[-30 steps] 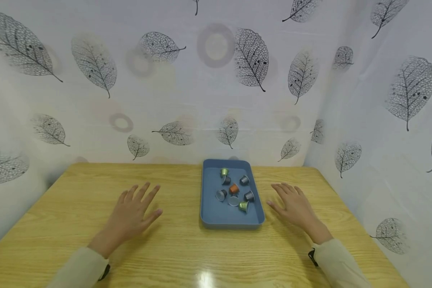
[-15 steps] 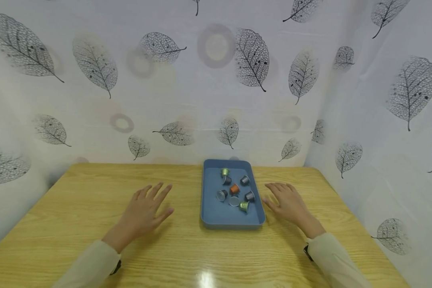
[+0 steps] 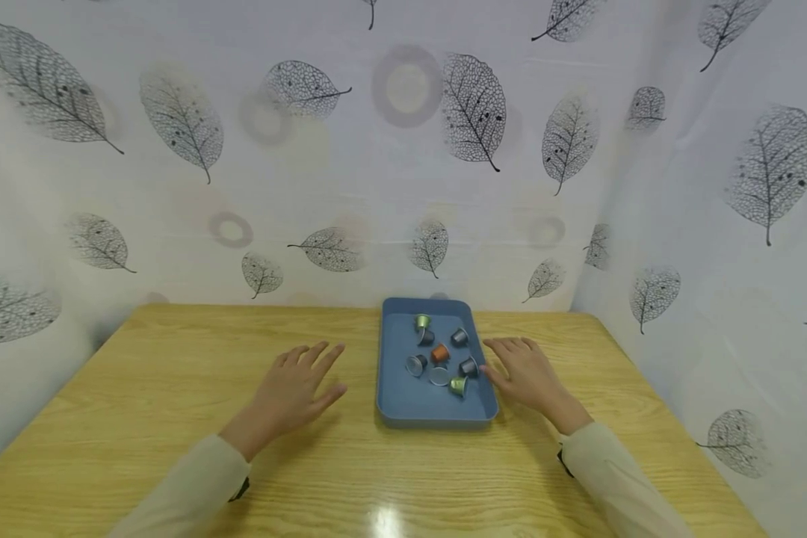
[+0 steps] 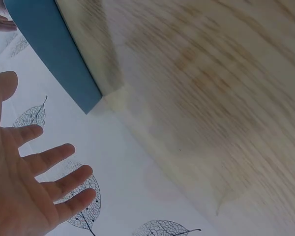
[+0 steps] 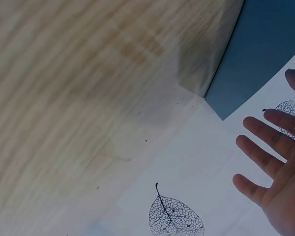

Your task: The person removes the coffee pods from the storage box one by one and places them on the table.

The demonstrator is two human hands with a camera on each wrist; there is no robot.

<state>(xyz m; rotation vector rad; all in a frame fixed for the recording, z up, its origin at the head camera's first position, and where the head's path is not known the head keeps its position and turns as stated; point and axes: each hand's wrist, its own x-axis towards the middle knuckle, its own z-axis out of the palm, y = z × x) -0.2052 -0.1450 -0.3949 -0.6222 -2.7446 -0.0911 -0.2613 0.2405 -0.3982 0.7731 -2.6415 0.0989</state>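
Note:
A blue-grey rectangular tray (image 3: pixel 410 407) lies on the table with several coffee capsules inside. Among them are an orange capsule (image 3: pixel 440 353), a green capsule (image 3: pixel 458 385) near the front, another green capsule (image 3: pixel 422 321) at the back, and several dark grey ones. My left hand (image 3: pixel 294 392), fingers spread and holding nothing, hovers to the left of the tray, apart from it. At the tray's right side is my right hand (image 3: pixel 527 377), fingers extended; its thumb and fingertips overlap the right rim in the head view. Whether they touch it I cannot tell.
The wooden table (image 3: pixel 141 373) extends around the tray on both sides and in front. A white leaf-print curtain (image 3: pixel 350 172) hangs behind the table and along its right side.
Both hands have moved inward toward the tray, the left one rightward and the right one leftward. The tray and capsules look the same.

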